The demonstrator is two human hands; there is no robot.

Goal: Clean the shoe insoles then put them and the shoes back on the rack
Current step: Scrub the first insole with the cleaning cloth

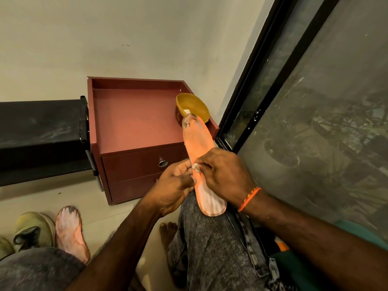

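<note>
An orange insole (198, 156) is shown propped heel-down on the person's right knee (201, 223), its worn, darkened toe end raised toward the cabinet's front right corner. The left hand (172, 187) is seen at the insole's left edge, its fingers curled inward and its fingertips (190, 181) pressed to that edge near the middle of the insole's length, so that the insole is gripped from the side. The right hand (223, 175) is laid across the insole from the right; its fingers (204, 162) are bent closely over a small white wad (196, 167), which is pinched and held against the orange face just above the left fingertips. Whether the wad is cloth or paper cannot be told. Below both hands, the heel part of the insole is coated in a whitish film. An orange thread band (249, 198) is worn on the right wrist.

A second insole (70, 232), also whitened, is seen lying on the floor (100, 215) at the lower left, just beside a pale olive shoe (34, 228). A yellow bowl (192, 106) is placed at the right edge of the top of the maroon cabinet (134, 122), just behind the raised toe end. A black rack (39, 135) is seen against the wall to the cabinet's left.
</note>
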